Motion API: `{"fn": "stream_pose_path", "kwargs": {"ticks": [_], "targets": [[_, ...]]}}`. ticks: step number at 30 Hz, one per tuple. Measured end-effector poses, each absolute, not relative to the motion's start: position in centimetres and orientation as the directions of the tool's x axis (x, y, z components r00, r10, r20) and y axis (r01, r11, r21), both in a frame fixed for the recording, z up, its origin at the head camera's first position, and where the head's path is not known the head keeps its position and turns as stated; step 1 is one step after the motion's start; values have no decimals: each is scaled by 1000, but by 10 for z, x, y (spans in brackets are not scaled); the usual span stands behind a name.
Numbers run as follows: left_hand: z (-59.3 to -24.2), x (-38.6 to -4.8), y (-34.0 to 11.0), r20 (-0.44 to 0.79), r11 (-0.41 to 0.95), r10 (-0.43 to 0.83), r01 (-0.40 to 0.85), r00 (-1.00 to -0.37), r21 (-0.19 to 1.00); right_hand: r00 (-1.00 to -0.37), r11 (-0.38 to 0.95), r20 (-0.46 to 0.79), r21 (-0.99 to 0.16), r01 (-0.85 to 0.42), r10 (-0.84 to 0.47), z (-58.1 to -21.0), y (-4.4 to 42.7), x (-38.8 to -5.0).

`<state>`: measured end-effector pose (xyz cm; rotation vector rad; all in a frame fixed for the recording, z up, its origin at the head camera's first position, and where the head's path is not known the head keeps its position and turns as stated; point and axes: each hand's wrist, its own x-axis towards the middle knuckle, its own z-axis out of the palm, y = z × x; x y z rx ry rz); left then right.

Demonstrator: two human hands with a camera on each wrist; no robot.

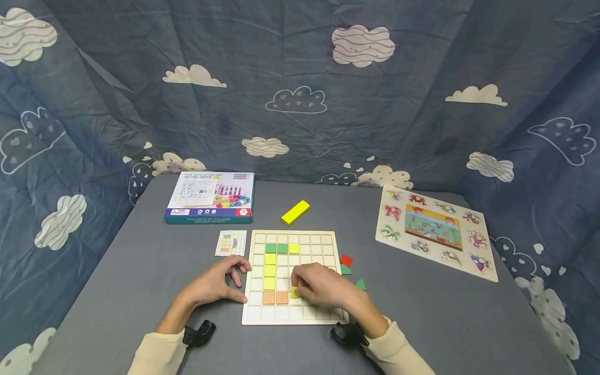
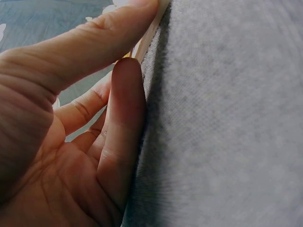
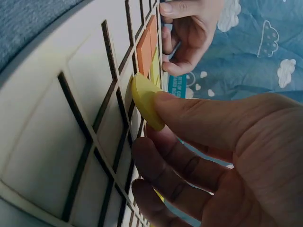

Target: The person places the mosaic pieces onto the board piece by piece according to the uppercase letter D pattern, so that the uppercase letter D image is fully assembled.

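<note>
A wooden grid board (image 1: pixel 319 315) lies flat in the middle of the table. On it are two green tiles (image 1: pixel 276 248), several yellow tiles (image 1: pixel 270 271) and two orange tiles (image 1: pixel 275 297). Between thumb and fingers, my right hand (image 1: pixel 321 285) pinches a yellow piece with a curved edge (image 3: pixel 147 100), at the board beside the orange tiles. Its full outline is partly hidden by the thumb. My left hand (image 1: pixel 215 284) rests at the board's left edge, thumb and fingertips touching it, fingers loosely bent. A small printed pattern card (image 1: pixel 231 243) lies just beyond that hand.
Right of the board lie a red piece (image 1: pixel 346 260) and green curved pieces (image 1: pixel 360 284). A yellow block (image 1: pixel 296 212) sits behind the board. A boxed set (image 1: pixel 211 198) stands at back left, and a picture puzzle board (image 1: pixel 398 242) lies at the right.
</note>
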<state>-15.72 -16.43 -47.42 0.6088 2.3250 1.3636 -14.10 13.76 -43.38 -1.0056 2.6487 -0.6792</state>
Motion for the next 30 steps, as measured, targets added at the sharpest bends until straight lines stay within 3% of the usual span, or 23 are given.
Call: {"fn": "stream_pose_path", "kwargs": {"ticks": [10, 30], "targets": [[-471, -158, -164, -115, 448, 541, 170, -833, 878, -724, 666, -35, -426, -613, -689, -437, 133, -139], [-472, -157, -164, -113, 452, 536, 171, -837, 875, -711, 665, -63, -421, -618, -700, -437, 134, -139]]}}
